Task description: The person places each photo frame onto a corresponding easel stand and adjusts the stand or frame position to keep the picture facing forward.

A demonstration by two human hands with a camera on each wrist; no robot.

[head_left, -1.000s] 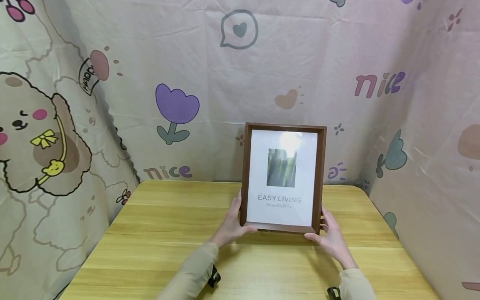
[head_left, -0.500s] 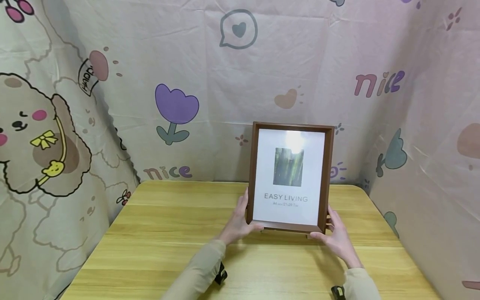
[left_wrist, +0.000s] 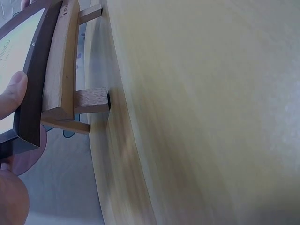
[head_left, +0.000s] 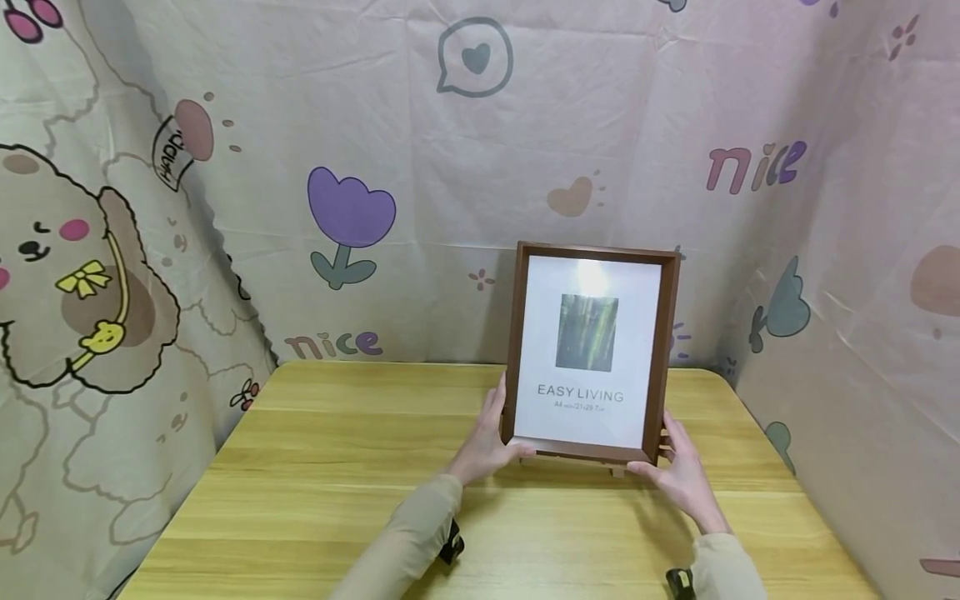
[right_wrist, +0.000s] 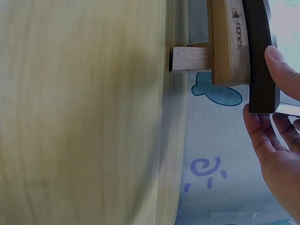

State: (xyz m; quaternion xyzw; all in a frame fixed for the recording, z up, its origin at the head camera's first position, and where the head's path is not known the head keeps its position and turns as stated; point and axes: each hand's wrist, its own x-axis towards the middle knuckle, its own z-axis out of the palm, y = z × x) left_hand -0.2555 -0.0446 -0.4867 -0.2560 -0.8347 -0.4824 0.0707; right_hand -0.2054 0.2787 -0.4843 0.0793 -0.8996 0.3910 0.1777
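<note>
A brown picture frame (head_left: pixel 592 275) with a white "EASY LIVING" sheet stands upright, leaning slightly back, right of the table's middle. My left hand (head_left: pixel 487 442) grips its lower left corner, thumb on the front and fingers at the side. At the lower right corner, my right hand (head_left: pixel 681 479) holds it the same way. Both wrist views show a small wooden easel (left_wrist: pixel 91 101) under and behind the frame, its ledge right at the frame's bottom edge. The easel's ledge (right_wrist: pixel 229 42) bears dark lettering in the right wrist view. Most of the easel is hidden by the frame.
The wood-grain table (head_left: pixel 360 442) has its far edge close to a patterned cloth backdrop (head_left: pixel 435 167). More cloth hangs along the left and right sides. A black strap (head_left: pixel 452 546) sits at the left sleeve's cuff, another strap (head_left: pixel 680 583) at the right.
The picture frame has shifted to the right with both hands still gripping its lower corners. More of the easel's feet shows below it now.
</note>
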